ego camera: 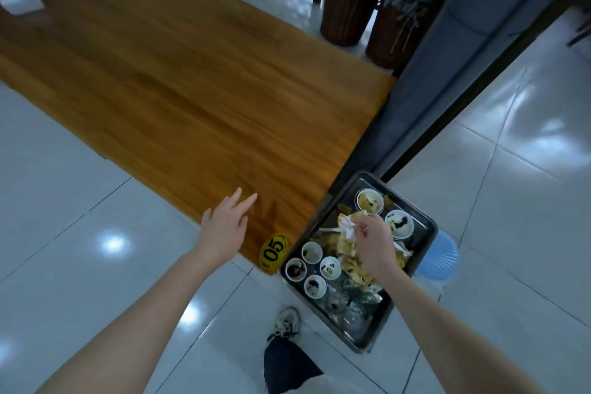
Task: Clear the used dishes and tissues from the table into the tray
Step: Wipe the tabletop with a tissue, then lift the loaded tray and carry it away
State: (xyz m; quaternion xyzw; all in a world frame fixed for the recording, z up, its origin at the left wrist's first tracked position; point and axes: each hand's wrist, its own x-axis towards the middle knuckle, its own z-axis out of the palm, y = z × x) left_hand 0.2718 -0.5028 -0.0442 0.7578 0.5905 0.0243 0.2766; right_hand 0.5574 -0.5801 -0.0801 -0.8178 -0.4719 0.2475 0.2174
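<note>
A dark metal tray (423,238), rectangular with rounded corners and a raised rim, sits just beside the near right corner of the wooden table (192,89). Its long axis runs from far right to near left, roughly in line with the table's end edge. What holds it up cannot be told; a blue round object (439,257) shows under its right edge.

The tray is crowded. Two small white bowls (370,200) with dark leftovers stand at its far end, and four smaller white cups (311,252) cluster along its left side. A heap of crumpled, stained tissues fills the middle, and clear glasses (339,301) stand toward the near end.

The right hand (374,243) hangs over the heap, its fingertips pinching a white tissue (348,229). The left hand (224,227) hovers over the table's near edge, fingers straight and spread, holding nothing. A yellow oval tag (273,253) reading "05" is on the table corner, between the left hand and the tray.
</note>
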